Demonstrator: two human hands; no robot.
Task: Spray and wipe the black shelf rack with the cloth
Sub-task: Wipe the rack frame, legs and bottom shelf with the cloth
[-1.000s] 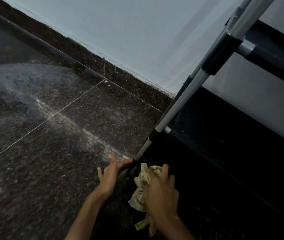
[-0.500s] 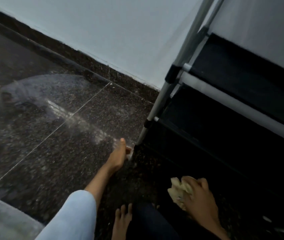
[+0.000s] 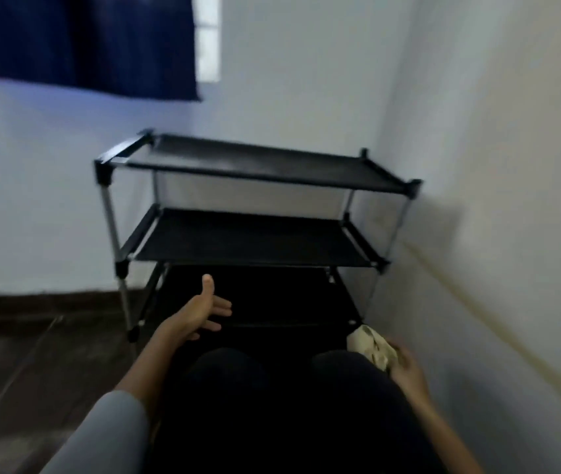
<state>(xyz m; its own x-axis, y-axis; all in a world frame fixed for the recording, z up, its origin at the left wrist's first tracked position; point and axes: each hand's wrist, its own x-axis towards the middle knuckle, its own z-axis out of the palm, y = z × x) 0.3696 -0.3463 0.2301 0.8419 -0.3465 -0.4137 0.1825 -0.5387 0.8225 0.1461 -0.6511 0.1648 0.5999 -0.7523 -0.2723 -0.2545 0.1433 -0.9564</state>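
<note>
The black shelf rack (image 3: 258, 165) stands in the room's corner, with black fabric tiers on silver poles. My left hand (image 3: 200, 311) hovers open in front of the lowest tier, thumb up and fingers spread, touching nothing. My right hand (image 3: 407, 369) is low at the right, beside my knee, gripping the crumpled pale yellow cloth (image 3: 373, 347). No spray bottle is in view.
A white wall (image 3: 498, 200) runs close along the rack's right side, and another stands behind it. A dark blue curtain (image 3: 77, 42) hangs at the upper left. Dark tiled floor (image 3: 26, 364) spreads to the left. My dark-clothed knees (image 3: 272, 388) fill the bottom centre.
My head has risen from the rack's foot, so the whole rack shows. My left hand lifted off the floor and opened in the air. My right hand drew back right with the cloth.
</note>
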